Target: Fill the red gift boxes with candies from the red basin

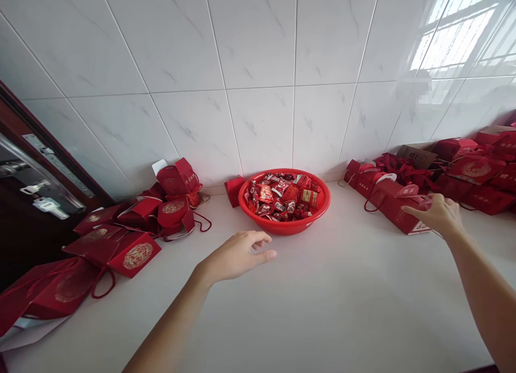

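Observation:
My left hand [236, 256] is over the white counter, in front of a red plastic basket [284, 229]. Its thumb and fingers are apart, with nothing between them. Wrapped candies [278, 198] in mostly red wrappers fill the basket. On the right, my right hand [439, 214] is at the near end of a red gift box [393, 203] with a cord handle. The thumb stretches across the box's end and the fingers bend over its top corner, thumb and fingertips apart. Whether they press on the box, I cannot tell.
Several red gift boxes [137, 255], some with raised flaps, lie at the left beside a dark door with keys [50, 205]. One small red box [234, 191] stands behind the basket. More red boxes [475, 171] are piled far right along the tiled wall [262, 123].

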Tool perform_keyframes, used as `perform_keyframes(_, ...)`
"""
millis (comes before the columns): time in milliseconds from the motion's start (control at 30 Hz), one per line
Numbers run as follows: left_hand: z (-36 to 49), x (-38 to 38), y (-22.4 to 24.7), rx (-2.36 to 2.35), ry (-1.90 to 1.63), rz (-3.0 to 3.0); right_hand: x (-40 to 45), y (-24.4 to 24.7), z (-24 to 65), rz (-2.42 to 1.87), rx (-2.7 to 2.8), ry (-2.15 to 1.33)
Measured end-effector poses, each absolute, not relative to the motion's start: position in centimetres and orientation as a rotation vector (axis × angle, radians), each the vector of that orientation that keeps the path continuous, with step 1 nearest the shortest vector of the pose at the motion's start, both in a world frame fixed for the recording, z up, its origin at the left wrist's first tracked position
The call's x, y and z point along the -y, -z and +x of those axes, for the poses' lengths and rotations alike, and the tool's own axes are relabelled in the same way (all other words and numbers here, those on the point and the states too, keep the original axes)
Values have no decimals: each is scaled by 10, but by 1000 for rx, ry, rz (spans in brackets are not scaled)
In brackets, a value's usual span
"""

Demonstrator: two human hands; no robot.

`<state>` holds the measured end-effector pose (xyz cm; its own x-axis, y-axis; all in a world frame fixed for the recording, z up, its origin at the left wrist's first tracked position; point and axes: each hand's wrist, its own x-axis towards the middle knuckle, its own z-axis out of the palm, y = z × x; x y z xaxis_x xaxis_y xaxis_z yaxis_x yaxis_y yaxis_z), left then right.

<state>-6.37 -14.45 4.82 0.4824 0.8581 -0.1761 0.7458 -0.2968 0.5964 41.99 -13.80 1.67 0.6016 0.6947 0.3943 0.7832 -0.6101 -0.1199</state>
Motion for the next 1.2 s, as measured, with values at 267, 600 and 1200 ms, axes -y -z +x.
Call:
perform_keyframes(267,-62,143,-46,-1318,-233,2093,140,-33,333,-1941,1326,191)
perform_keyframes(600,-76,125,-50,-1355,-476,2068,183,14,173,-1243,2121,-391)
perform_keyframes(1200,-104,-61,-24,-2087,-928,2047,197,75,151,-1162,2457,-292)
